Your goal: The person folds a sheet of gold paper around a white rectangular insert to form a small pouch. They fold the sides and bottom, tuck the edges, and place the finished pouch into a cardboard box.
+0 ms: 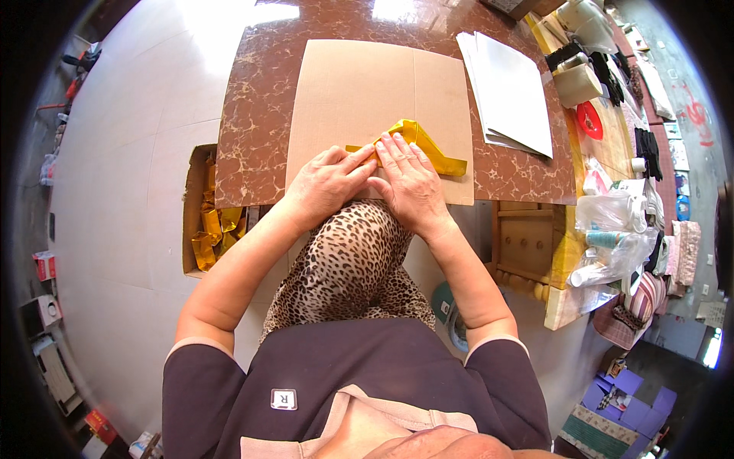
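Observation:
A folded piece of shiny gold foil paper (427, 144) lies on a flat cardboard sheet (367, 92) near the table's front edge. My right hand (407, 178) rests flat over its middle, fingers close together and pointing away from me. From the left, my left hand (332, 181) touches the foil with its fingertips beside the right fingers; whether it pinches the foil cannot be told. A narrow foil end shows beyond the left fingertips, and a longer end reaches out at the right. The foil's underside and centre are hidden.
The cardboard lies on a brown marble-patterned table (252, 126). White sheets (510, 86) are stacked at its right. Below the left edge, an open cardboard box (192, 212) holds several folded gold foil pieces (211, 224). A wooden table (608, 152) with plastic bags (610, 212) and cups stands at right.

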`<state>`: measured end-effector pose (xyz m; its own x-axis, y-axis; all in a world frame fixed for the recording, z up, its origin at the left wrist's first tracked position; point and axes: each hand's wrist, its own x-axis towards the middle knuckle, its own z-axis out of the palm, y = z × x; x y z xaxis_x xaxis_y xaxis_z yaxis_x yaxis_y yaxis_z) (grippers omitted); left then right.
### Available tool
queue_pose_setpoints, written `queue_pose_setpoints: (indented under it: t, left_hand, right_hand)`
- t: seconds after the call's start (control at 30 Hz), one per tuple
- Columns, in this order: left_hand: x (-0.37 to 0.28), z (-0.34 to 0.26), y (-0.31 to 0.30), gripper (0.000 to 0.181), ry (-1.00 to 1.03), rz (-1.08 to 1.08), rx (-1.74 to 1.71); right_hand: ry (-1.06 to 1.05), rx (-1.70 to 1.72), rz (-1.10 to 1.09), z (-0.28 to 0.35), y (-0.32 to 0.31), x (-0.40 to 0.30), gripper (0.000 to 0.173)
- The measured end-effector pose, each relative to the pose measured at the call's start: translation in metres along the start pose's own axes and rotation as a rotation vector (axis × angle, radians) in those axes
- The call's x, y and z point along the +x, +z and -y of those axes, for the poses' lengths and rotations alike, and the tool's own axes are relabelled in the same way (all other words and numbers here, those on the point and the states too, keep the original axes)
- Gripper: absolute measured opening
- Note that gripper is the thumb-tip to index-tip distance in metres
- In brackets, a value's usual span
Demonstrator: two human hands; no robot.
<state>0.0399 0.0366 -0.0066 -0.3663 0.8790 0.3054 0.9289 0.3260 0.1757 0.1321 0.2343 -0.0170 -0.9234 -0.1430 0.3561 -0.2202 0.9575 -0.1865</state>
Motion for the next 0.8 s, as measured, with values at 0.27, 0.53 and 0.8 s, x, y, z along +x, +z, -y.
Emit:
queue_pose_setpoints:
  t: [0.27,0.53,0.8]
  left_hand:
    - [-0.001,0.0,0.001,0.04,0.002,-0.002,0.04]
    - [0.0,-0.001,0.0,0.04,-0.013,0.018,0.014]
    - [0.0,-0.001,0.0,0.045,-0.024,0.031,-0.012]
  right_hand:
    - [0.082,-0.034,-0.072,-0.014,0.005,0.01,0.057]
    - [0.161,-0.091,-0.111,-0.019,0.008,0.024,0.054]
    - [0.058,-0.039,-0.145,-0.007,-0.003,0.015,0.059]
